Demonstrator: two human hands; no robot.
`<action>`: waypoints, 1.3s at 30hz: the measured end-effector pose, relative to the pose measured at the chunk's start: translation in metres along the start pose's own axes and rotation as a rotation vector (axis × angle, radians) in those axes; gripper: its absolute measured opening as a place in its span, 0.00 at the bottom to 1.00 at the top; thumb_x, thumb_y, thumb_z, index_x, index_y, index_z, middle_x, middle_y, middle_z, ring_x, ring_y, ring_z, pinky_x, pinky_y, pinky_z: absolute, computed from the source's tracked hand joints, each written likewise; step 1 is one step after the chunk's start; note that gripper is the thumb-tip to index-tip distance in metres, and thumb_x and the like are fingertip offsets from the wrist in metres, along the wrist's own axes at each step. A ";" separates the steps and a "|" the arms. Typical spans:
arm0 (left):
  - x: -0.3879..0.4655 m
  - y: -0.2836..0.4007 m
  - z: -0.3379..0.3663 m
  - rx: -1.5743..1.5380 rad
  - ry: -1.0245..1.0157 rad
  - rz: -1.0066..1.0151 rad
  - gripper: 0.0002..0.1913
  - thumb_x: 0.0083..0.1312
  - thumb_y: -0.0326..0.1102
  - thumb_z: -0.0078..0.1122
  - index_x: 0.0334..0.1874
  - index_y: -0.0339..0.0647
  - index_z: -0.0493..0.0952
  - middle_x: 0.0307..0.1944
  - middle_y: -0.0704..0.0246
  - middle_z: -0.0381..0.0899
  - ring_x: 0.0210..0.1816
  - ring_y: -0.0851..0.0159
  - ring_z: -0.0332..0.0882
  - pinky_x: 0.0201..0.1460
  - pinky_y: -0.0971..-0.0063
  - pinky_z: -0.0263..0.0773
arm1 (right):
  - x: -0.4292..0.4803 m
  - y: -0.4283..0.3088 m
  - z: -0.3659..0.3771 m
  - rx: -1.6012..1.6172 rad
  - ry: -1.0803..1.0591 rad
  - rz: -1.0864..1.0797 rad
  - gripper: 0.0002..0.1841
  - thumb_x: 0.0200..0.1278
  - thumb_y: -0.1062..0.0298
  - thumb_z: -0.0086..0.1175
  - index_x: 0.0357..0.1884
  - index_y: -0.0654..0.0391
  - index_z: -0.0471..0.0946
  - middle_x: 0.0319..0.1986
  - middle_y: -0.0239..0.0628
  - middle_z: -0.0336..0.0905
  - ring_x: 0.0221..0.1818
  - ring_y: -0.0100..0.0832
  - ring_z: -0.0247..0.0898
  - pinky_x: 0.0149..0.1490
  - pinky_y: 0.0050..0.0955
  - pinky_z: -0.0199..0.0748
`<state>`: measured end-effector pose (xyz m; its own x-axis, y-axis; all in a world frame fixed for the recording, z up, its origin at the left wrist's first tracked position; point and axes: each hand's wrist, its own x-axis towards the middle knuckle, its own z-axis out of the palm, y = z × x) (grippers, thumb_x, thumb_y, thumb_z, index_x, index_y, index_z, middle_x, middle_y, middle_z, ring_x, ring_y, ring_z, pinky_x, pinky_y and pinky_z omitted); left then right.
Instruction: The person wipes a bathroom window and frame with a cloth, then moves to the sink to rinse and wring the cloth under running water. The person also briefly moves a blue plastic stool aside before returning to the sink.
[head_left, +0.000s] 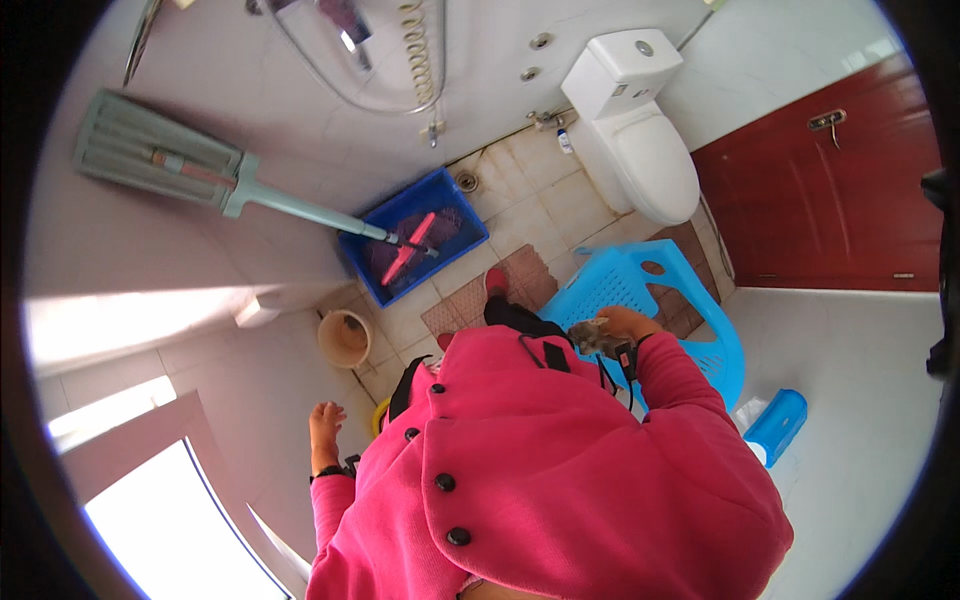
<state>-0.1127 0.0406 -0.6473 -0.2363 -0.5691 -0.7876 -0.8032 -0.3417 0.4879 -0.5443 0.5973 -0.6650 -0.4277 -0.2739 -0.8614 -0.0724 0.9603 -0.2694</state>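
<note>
My right hand (628, 322) holds a crumpled grey-brown cloth (591, 337) over the seat of a blue plastic chair (607, 274). The chair's curved back (729, 341) lies to the right of that hand. My left hand (325, 426) hangs at my left side, holding nothing, its fingers loosely apart. Beyond it on the floor stands a cream bucket (345, 339). Part of a yellow rim (380, 416) shows beside my jacket; the rest is hidden.
A blue tub (472, 221) holds a purple mop head with a pink bar (409, 247); its pole leans on the wall. Further off are a white toilet (651, 161), a floor drain (466, 180) and a red door (817, 187). A blue tissue pack (784, 424) is at right.
</note>
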 end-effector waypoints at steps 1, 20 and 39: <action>0.001 0.007 0.001 0.012 0.004 -0.011 0.16 0.68 0.45 0.52 0.49 0.40 0.74 0.41 0.67 0.83 0.40 0.68 0.81 0.39 0.73 0.68 | 0.002 0.000 -0.003 0.066 -0.003 -0.003 0.18 0.53 0.67 0.62 0.48 0.53 0.79 0.42 0.44 0.81 0.44 0.42 0.77 0.45 0.44 0.74; -0.004 0.145 0.084 -0.037 -0.069 0.231 0.13 0.67 0.41 0.52 0.42 0.39 0.77 0.36 0.68 0.81 0.37 0.70 0.78 0.37 0.76 0.69 | 0.059 0.038 -0.081 0.434 0.008 -0.193 0.22 0.54 0.77 0.55 0.54 0.55 0.77 0.43 0.39 0.80 0.47 0.33 0.75 0.51 0.34 0.75; -0.036 0.000 0.061 -0.089 -0.010 -0.153 0.19 0.73 0.51 0.42 0.42 0.43 0.75 0.40 0.69 0.83 0.42 0.67 0.80 0.47 0.68 0.69 | 0.075 -0.024 -0.112 -0.016 -0.067 -0.298 0.16 0.57 0.67 0.55 0.48 0.58 0.79 0.41 0.48 0.82 0.44 0.42 0.78 0.51 0.37 0.73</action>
<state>-0.1376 0.1072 -0.6421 -0.1210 -0.4985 -0.8584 -0.7785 -0.4888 0.3936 -0.6757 0.5594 -0.6750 -0.3253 -0.5460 -0.7720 -0.2005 0.8377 -0.5080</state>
